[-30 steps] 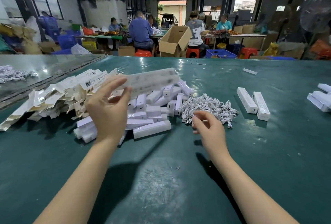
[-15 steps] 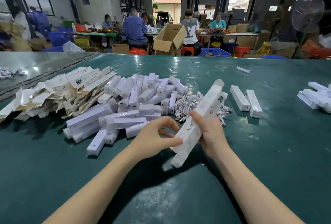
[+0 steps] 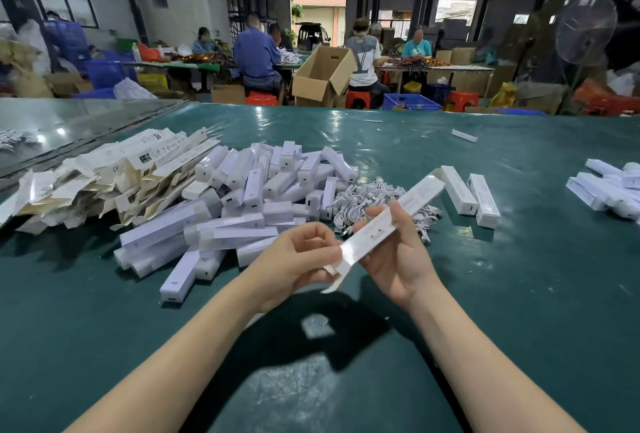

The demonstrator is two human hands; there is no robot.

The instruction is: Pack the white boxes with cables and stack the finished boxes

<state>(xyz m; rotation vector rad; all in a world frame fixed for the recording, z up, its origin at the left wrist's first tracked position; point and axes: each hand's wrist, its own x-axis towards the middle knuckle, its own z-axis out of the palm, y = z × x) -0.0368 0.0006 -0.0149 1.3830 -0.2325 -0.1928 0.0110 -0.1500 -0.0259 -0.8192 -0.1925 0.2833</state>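
Note:
A long white box (image 3: pixel 388 224) slants across the middle of the green table (image 3: pixel 519 294), its open flap end pointing down toward me. My right hand (image 3: pixel 398 256) grips the box from below around its middle. My left hand (image 3: pixel 301 259) pinches the flap end with thumb and fingertips. Behind the box lies a heap of coiled white cables (image 3: pixel 374 197). A pile of white inner boxes (image 3: pixel 249 200) sits to the left of the cables. Two closed white boxes (image 3: pixel 471 195) lie side by side to the right.
Flattened printed cartons (image 3: pixel 104 183) are heaped at the far left. More white boxes (image 3: pixel 609 190) lie at the right edge, and one small white piece (image 3: pixel 464 135) farther back. Seated people, cardboard boxes, crates and a fan (image 3: pixel 585 30) are beyond the table.
My left hand brought the flat box down from above the pile to the centre. My right hand took hold of it, and the left shifted to the flap end.

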